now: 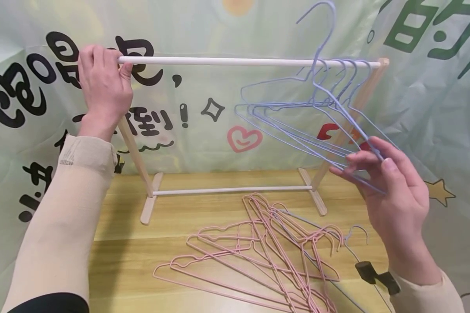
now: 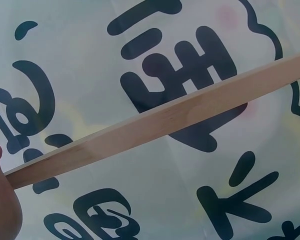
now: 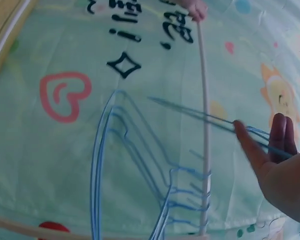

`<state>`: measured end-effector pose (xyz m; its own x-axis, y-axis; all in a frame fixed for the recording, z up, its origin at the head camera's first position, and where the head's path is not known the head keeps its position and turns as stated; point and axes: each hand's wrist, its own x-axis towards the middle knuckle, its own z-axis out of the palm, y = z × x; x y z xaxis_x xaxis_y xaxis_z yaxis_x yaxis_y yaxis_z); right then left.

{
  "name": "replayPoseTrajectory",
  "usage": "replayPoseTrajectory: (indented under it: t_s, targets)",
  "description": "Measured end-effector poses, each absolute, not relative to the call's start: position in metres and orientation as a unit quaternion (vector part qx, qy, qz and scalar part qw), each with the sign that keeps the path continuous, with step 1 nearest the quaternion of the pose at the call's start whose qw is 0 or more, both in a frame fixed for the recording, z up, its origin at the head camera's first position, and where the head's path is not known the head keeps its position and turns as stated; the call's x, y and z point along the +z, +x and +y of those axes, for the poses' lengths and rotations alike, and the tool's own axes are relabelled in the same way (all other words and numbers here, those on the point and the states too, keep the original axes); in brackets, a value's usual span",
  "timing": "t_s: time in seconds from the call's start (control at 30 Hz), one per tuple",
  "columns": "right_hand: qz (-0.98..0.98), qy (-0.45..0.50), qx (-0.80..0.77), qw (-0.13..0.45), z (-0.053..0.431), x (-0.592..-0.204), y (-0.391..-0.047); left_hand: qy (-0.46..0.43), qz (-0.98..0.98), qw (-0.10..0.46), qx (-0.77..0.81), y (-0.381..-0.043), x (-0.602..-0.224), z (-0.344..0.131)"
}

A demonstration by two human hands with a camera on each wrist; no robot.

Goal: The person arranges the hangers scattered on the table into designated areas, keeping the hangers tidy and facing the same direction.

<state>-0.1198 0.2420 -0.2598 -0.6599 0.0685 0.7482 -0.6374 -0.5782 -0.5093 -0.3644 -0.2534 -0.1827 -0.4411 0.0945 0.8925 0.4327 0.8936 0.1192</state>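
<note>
My left hand (image 1: 105, 82) grips the left end of a white rail (image 1: 219, 61), the top bar of a wooden-legged garment rack. In the left wrist view, part of that hand (image 2: 5, 210) shows at the end of a wooden post (image 2: 155, 120). Between thumb and fingers, my right hand (image 1: 399, 191) holds a blue wire hanger (image 1: 334, 21) by one lower corner. Its hook stands above the rail towards the right end. Several more blue hangers (image 1: 282, 104) hang there by their hooks, close together, and show below the held one in the right wrist view.
Pink wire hangers (image 1: 254, 196) lie in a tangled pile on the wooden table (image 1: 129, 261), with greyish-blue ones among them. A lower white bar (image 1: 231, 190) joins the rack's feet. Printed cloth (image 1: 203, 143) stands close behind and at both sides.
</note>
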Motion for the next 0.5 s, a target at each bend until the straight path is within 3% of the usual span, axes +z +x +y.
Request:
replayPoseTrajectory:
  t_s: [0.5]
  targets:
    - [-0.456,0.311,0.815,0.180,0.272,-0.277,-0.165,-0.141,-0.838,0.496,-0.178,-0.363,-0.182,-0.251]
